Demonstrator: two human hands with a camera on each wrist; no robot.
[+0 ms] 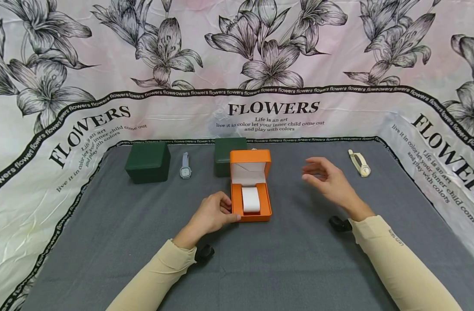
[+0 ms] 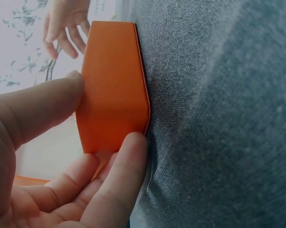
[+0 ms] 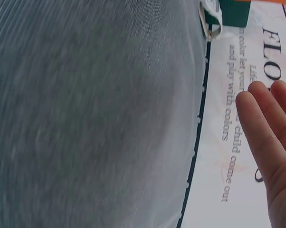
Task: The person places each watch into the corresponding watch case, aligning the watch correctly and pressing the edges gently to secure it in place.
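An orange watch box stands with its lid raised, a white cushion inside it. My left hand grips the box's front left corner. In the left wrist view the thumb lies along the top edge, and the fingers bend against the side of the box. To the right of the box, my right hand hovers over the cloth with nothing in it. Its fingers look relaxed and fairly straight in the right wrist view.
Two green boxes stand farther back, one at left and one partly hidden behind the orange lid. A pale blue watch lies between them. A cream-strapped watch lies at right. A pale strap shows beside green in the right wrist view.
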